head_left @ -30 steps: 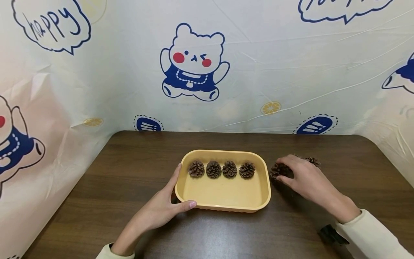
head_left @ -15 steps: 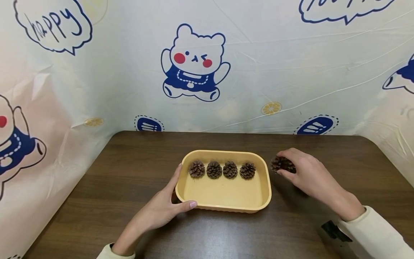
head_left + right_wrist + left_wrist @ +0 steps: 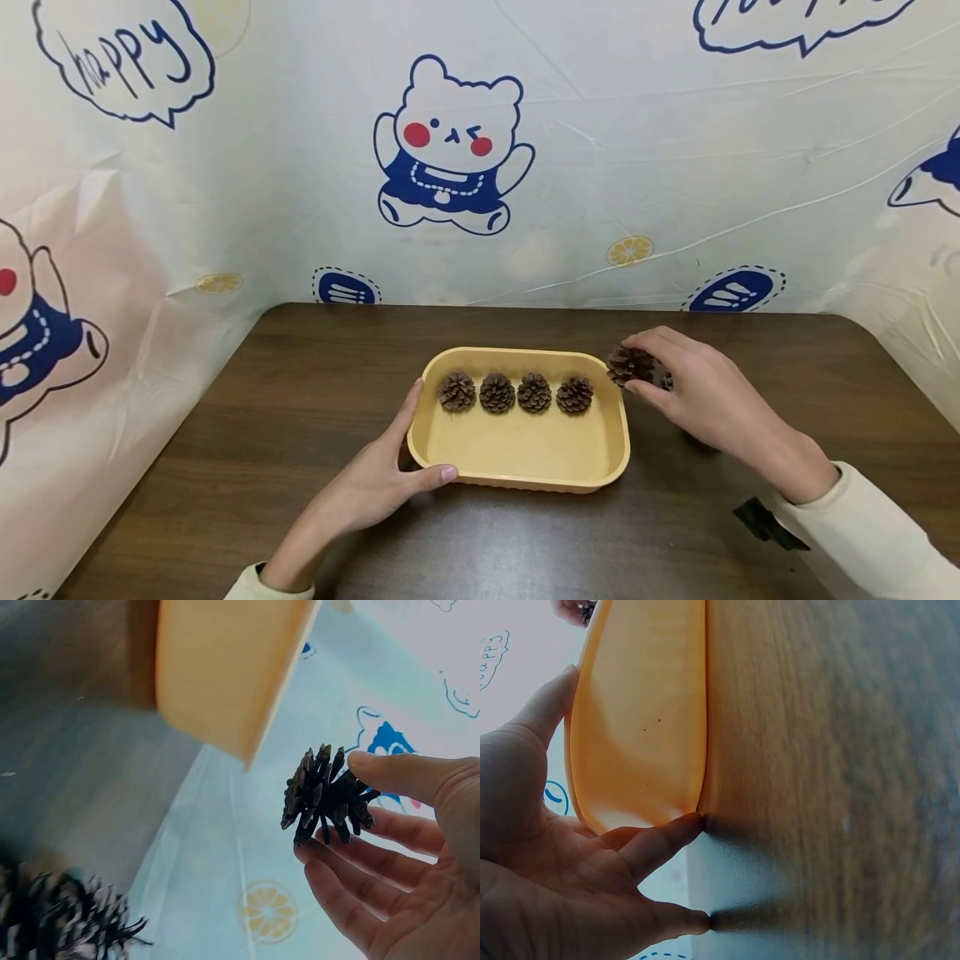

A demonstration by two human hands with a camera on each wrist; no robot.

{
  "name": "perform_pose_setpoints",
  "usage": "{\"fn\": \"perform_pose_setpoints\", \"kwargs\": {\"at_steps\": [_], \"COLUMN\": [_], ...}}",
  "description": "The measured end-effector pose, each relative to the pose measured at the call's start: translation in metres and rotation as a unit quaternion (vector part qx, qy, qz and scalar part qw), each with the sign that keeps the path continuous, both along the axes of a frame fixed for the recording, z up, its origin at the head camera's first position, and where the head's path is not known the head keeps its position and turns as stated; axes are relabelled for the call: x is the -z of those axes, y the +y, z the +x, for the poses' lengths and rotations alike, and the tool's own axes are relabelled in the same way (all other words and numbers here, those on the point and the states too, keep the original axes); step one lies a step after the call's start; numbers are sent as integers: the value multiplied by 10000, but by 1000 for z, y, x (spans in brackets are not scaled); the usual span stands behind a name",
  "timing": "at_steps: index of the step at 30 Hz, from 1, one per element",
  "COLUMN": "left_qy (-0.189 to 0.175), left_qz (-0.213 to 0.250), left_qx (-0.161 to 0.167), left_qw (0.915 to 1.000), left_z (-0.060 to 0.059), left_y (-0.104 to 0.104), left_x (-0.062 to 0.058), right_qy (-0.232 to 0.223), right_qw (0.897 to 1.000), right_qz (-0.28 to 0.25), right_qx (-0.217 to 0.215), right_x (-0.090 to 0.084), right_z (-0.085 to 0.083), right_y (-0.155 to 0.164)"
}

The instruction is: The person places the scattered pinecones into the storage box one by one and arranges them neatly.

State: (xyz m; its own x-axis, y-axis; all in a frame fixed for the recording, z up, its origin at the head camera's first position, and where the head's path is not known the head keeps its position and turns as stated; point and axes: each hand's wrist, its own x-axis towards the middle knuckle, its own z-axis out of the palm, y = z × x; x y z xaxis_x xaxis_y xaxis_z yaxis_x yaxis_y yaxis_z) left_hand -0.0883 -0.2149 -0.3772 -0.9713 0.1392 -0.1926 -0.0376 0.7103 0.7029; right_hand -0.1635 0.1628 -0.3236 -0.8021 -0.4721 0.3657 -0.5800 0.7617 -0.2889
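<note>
A yellow plastic box [image 3: 525, 454] stands on the table, with a row of several pine cones [image 3: 497, 393] along its far side. At its left near corner my left hand [image 3: 367, 487] holds it, thumb at the near rim and fingers along the left wall. My right hand [image 3: 701, 387] pinches another pine cone [image 3: 330, 799] between thumb and fingers, at the far right corner of the box. In the right wrist view this cone hangs clear of the table, beside the box wall [image 3: 225, 675].
More dark pine cone [image 3: 52, 919] shows at the lower left of the right wrist view; in the head view the right hand mostly hides that area. The brown wooden table [image 3: 337, 350] meets a printed plastic sheet [image 3: 570, 183] at its back edge.
My right hand has picked up a pine cone from the right of the box and carried it up and left to the box's rim. The left hand and the box stay put.
</note>
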Motion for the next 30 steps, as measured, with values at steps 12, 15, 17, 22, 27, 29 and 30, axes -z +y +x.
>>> {"fn": "perform_pose_setpoints", "kwargs": {"at_steps": [12, 15, 17, 22, 27, 29, 30], "left_qy": [20, 7, 2, 11, 17, 17, 18], "left_qz": [0, -19, -20, 16, 3, -2, 6], "left_qx": [-3, -9, -7, -11, -24, -25, -24], "left_qw": [10000, 10000, 10000, 10000, 10000, 10000, 10000], "left_z": [0, 0, 0, 0, 0, 0, 0], "left_y": [0, 0, 0, 0, 0, 0, 0], "left_x": [1, 1, 1, 1, 1, 1, 1], "right_qy": [49, 9, -26, -76, -57, -32, -38], "right_qw": [9982, 9971, 9964, 9952, 9931, 9919, 9913], "right_qz": [-356, -436, -472, -553, -730, -822, -862], "right_qx": [-477, -626, -697, -804, -912, -967, -995], "right_x": [-12, -12, -11, -8, -2, 1, 3], "right_z": [6, 7, 9, 14, 19, 21, 22], "right_y": [-27, -33, -37, -47, -59, -63, -66]}}
